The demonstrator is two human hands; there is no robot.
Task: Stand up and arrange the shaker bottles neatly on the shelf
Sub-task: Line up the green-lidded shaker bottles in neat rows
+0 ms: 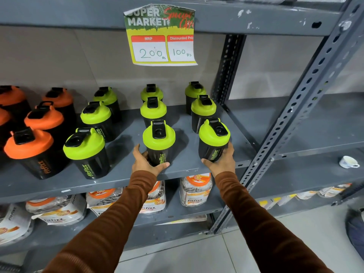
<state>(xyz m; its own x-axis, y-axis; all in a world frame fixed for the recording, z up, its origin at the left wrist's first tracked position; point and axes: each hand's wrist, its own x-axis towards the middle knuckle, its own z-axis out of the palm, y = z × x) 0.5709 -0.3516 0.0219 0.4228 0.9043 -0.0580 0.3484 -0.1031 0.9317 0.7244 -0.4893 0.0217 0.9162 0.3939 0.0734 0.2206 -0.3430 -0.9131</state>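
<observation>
Both hands, left (146,162) & right (222,160), each grip a "fitfizz" shaker (159,142).

I saw the grey shelf (126,180) carrying upright green-lidded shaker bottles (153,110) in rows toward its right edge, with orange-lidded shaker bottles (29,146) standing at its left.

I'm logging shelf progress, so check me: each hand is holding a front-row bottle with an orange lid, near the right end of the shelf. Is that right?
Not quite. The head view shows the left hand and right hand each gripping a front-row bottle with a green lid, not orange. The orange-lidded bottles stand untouched at the left. The rest holds.
</observation>
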